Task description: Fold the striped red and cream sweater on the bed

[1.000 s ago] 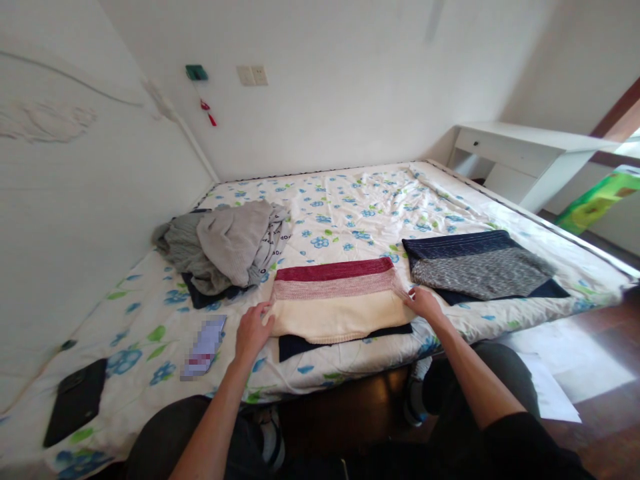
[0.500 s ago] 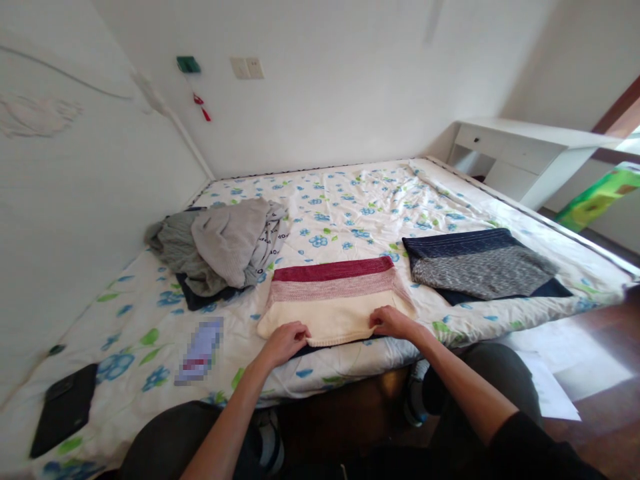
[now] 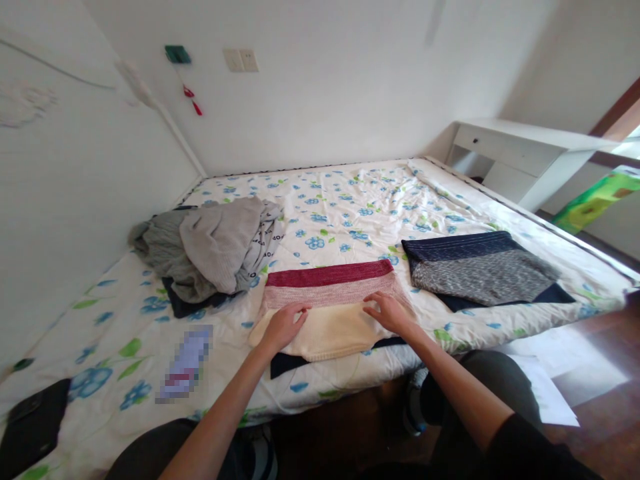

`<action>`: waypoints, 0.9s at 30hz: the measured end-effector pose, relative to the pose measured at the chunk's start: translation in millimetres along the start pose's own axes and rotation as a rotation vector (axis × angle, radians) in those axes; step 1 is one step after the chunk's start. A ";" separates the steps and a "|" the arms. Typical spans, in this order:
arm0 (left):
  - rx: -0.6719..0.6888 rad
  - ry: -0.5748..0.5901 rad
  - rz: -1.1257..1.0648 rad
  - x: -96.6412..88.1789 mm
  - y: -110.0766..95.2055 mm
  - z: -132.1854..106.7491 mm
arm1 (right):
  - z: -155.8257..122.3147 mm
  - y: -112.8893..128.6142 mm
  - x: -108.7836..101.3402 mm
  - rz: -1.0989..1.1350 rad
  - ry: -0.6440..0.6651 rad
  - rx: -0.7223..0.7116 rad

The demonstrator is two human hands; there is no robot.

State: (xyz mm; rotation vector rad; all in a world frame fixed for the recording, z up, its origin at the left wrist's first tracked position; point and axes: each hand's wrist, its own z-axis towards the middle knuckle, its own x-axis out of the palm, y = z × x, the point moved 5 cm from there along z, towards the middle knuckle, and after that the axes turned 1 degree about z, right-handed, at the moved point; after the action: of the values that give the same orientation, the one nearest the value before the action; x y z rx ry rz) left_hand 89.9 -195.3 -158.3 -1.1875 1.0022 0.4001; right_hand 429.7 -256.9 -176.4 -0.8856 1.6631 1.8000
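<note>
A folded sweater (image 3: 327, 293) with a dark red band, a pink band and a cream part lies near the front edge of the bed (image 3: 350, 207). My left hand (image 3: 283, 325) rests flat on its cream part at the left, fingers stretched out. My right hand (image 3: 389, 311) lies flat on the sweater's right side, fingers spread. A dark navy cloth (image 3: 287, 364) sticks out from under the sweater's near edge.
A heap of grey clothes (image 3: 215, 243) lies at the left of the bed. A folded navy and grey garment (image 3: 480, 270) sits at the right. A blurred card (image 3: 184, 363) and a black pouch (image 3: 30, 427) lie front left. A white desk (image 3: 525, 157) stands at the right.
Both hands slid from the sweater's near edge up onto its cream part and flattened out. The view has shifted a little to the right.
</note>
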 end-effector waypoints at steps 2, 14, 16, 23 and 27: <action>0.105 -0.077 0.111 10.5 -14.2 28.9 | 22.9 13.4 14.0 -0.057 -0.054 -0.037; -0.103 -0.125 0.448 50.3 58.3 111.1 | 136.9 29.6 99.2 -0.231 -0.008 0.036; -0.126 -0.160 0.469 37.3 79.3 103.9 | 132.5 6.6 87.8 -0.262 -0.045 0.055; -0.176 -0.212 0.459 16.9 94.7 88.4 | 100.0 -80.9 17.7 -0.372 -0.083 0.385; -0.259 -0.257 0.457 9.3 103.9 61.8 | 68.1 -112.1 -3.7 -0.324 -0.032 0.560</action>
State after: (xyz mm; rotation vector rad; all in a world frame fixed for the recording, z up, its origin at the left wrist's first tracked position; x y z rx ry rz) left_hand 46.0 -103.4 -224.1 -1.0930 1.0117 1.0440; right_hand 509.3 -177.6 -244.2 -0.8025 1.7506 1.0482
